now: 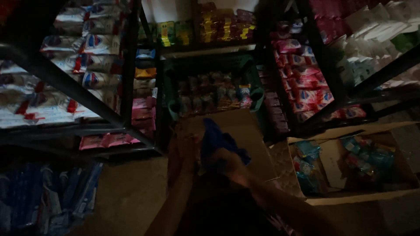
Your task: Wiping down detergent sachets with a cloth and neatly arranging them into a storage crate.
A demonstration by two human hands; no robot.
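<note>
You looked down into a dim storeroom aisle. Your left hand (pixel 186 146) and right hand (pixel 227 164) were raised together over a closed cardboard box (pixel 245 126), both gripping a crumpled blue cloth (pixel 216 140) between them. Just past that box sat a green crate (pixel 256 94) filled with small packets. To your right, an open cardboard carton (pixel 350 199) held blue and teal wrapped packets. Dark metal shelving (pixel 129 65) stood on the left, stacked with white, red and blue packs, and pink packs lay on its lowest level. More pink packs (pixel 306 83) filled the shelves on the right. Blue packages (pixel 48 196) lay heaped at lower left.
</note>
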